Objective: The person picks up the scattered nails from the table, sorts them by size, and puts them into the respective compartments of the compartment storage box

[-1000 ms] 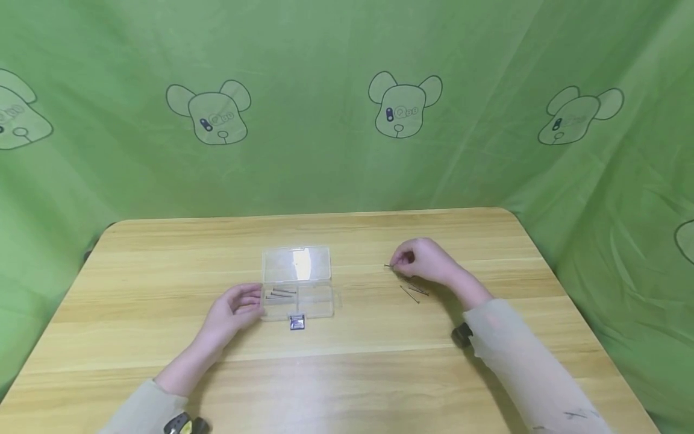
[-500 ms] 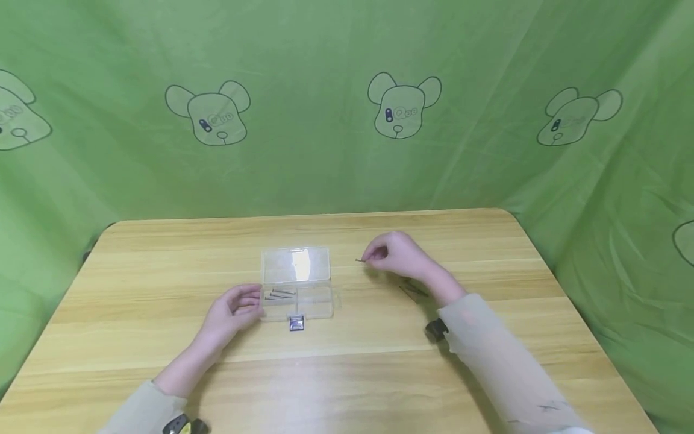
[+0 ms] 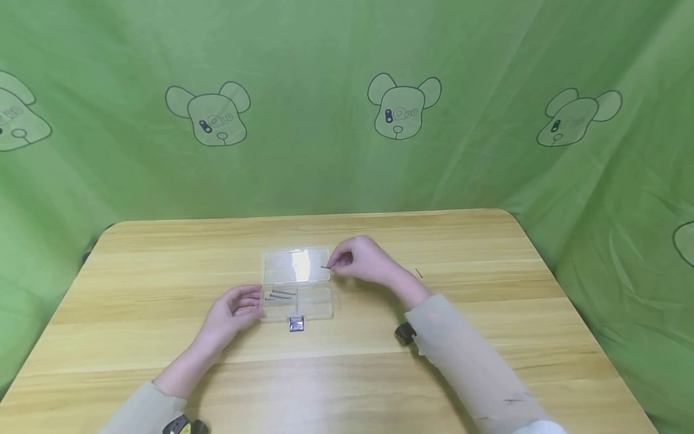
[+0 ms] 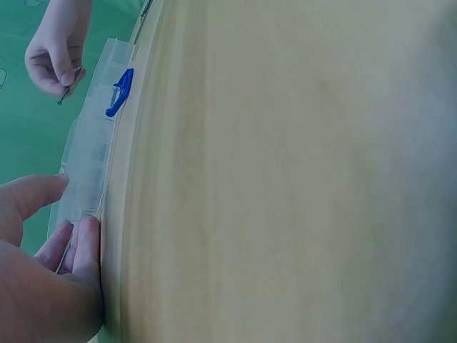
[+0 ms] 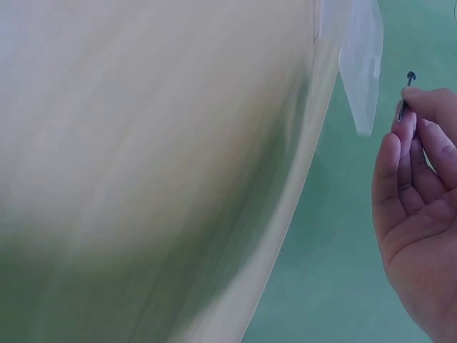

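A clear plastic box (image 3: 314, 304) lies on the table with its lid (image 3: 279, 266) swung back and its blue latch (image 3: 296, 323) facing the near side. Three thin nails (image 3: 282, 295) lie in the box's left compartment. My left hand (image 3: 230, 310) touches the box's left end with extended fingertips; the left wrist view shows its thumb and fingers spread there. Above the lid's right edge, my right hand (image 3: 363, 259) pinches a single nail (image 5: 410, 82) between thumb and fingertip, its dark head sticking out.
Another nail (image 3: 419, 273) lies on the table beyond my right forearm, which covers part of the tabletop. The wooden table (image 3: 347, 386) ends at a green curtain (image 3: 314, 169) with printed bear faces. A small clear tab (image 3: 337, 299) sticks out at the box's right side.
My right hand has carried its nail leftward from the loose nails to the box's lid. The forearm now hides nails seen earlier. My left hand and the box stay put.
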Available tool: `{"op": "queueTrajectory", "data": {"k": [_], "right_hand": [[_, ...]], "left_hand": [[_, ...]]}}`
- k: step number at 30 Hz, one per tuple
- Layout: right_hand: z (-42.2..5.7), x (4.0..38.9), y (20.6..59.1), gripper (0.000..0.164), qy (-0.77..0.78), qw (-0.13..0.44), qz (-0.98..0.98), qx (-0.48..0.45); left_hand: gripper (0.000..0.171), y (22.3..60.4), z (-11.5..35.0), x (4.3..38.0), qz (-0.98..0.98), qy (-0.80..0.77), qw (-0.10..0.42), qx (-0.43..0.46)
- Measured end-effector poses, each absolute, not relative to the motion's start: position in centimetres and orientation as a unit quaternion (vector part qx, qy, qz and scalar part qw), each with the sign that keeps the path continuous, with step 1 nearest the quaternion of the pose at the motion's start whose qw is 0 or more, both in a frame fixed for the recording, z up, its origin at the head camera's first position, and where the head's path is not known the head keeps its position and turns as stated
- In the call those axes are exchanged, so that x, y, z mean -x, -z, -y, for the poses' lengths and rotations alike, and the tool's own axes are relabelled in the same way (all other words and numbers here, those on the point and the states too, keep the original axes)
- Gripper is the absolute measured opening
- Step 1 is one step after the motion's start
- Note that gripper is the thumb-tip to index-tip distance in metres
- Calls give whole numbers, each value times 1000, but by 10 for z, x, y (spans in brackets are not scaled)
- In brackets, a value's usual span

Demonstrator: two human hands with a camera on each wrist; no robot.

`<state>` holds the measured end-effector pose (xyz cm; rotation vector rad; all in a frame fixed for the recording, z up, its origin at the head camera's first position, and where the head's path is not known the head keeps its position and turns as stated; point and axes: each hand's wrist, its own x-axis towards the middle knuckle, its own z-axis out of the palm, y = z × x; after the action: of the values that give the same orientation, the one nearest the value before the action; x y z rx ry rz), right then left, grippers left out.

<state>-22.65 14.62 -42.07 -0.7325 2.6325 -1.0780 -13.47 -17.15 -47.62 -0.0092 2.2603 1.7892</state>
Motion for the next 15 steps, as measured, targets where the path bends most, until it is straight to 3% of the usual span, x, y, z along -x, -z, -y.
{"op": "queueTrajectory", "data": {"k": [15], "right_hand": [[-98, 224, 422, 9, 383, 120, -868, 291]], "left_hand": [[62, 476, 171, 134, -779, -613, 131, 5]]}}
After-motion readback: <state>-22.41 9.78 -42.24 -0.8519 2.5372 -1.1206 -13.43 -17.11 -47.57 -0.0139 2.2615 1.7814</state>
